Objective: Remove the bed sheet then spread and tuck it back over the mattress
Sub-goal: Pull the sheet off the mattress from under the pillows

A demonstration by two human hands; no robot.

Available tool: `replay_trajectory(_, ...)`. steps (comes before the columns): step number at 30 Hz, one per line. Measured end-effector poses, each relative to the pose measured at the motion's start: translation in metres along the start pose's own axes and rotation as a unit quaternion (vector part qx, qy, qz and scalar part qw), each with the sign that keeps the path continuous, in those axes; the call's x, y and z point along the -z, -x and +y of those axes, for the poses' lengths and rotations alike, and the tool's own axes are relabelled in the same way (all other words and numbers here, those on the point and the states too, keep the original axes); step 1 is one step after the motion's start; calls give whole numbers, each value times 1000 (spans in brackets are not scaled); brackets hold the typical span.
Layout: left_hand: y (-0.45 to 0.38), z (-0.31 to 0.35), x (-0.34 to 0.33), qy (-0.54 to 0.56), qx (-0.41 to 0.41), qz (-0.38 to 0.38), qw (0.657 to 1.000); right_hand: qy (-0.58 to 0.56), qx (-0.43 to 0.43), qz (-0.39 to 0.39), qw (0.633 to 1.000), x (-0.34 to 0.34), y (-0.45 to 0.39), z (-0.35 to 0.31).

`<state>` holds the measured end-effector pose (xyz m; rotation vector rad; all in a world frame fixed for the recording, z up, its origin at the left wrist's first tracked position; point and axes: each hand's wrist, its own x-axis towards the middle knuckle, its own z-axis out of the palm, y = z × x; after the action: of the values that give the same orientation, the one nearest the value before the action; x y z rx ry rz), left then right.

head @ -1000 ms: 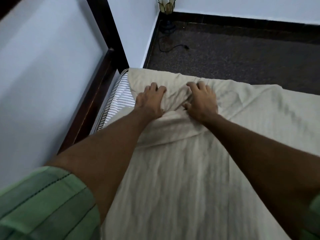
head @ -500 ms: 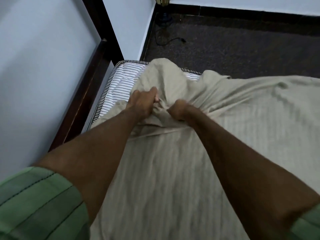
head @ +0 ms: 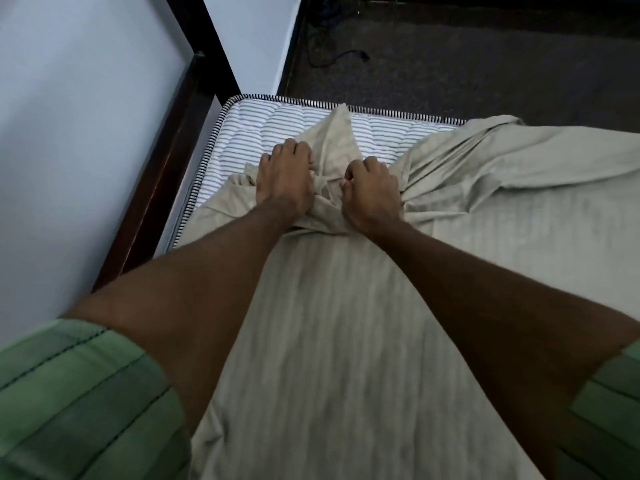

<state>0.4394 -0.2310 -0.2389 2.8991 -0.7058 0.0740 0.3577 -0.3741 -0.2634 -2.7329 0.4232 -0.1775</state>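
A beige bed sheet (head: pixel 346 341) covers most of the bed, bunched into folds near the far left corner. My left hand (head: pixel 285 183) and my right hand (head: pixel 374 192) sit side by side, each gripping a bunch of the sheet. A peak of cloth rises between them. Beyond the hands the black-and-white striped mattress (head: pixel 263 133) lies bare along its far edge and left corner. More sheet is rumpled at the right (head: pixel 502 161).
A dark wooden bed frame (head: pixel 173 161) runs along the mattress's left side against a pale wall (head: pixel 86 116). Dark carpet (head: pixel 485 57) lies past the far edge, with a black cable (head: pixel 339 57) on it.
Both hands went from pressing flat on the sheet to gripping it and pulled it back toward me. The mattress's far corner and edge are now uncovered.
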Motion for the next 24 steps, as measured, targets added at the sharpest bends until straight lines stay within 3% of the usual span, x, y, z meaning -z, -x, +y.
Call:
replay_trajectory(4,39,39,2,35,-36,21,999,46,33,-7,998,13,36,12)
replay_trajectory(9,130,96,2,100,-2,-7,995,58,41,25,997,39,99,32)
replay_trajectory(14,212,149,20,93,20,-100,991,57,62,-95,992,71,180,54)
replay_trajectory(20,291,215,52,161,84,-162,970,63,38,-160,984,130,277,104)
replay_trajectory(24,348,268,80,234,132,-203,942,53,-26,-194,979,186,339,128)
